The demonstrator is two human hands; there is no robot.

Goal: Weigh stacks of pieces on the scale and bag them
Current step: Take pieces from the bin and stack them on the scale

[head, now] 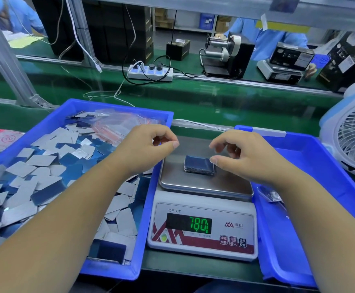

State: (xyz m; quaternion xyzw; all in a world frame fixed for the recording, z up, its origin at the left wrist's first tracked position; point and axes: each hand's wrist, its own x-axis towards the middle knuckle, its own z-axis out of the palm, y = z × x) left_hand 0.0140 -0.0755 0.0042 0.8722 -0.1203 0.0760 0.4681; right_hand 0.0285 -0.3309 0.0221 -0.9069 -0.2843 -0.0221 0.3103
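While the small dark-blue stack of flat pieces [199,166] rests on the steel-topped scale [202,187], left hand [145,148] and right hand [242,154] hover loosely curled, grasping nothing; weighing underway, bagging likely next.

Scale [202,225] at centre, near bench edge. Stack of pieces [198,167] on scale pan [193,182]. Left tray [117,269] just left of scale, loose pieces [45,166] in it, bags [113,125] at its far end. Right tray [299,240] just right of scale. Fan [350,132] beyond right tray. Power strip [151,74] behind scale, across conveyor. Left hand [145,144] and right hand [244,153] above pan, either side of stack.
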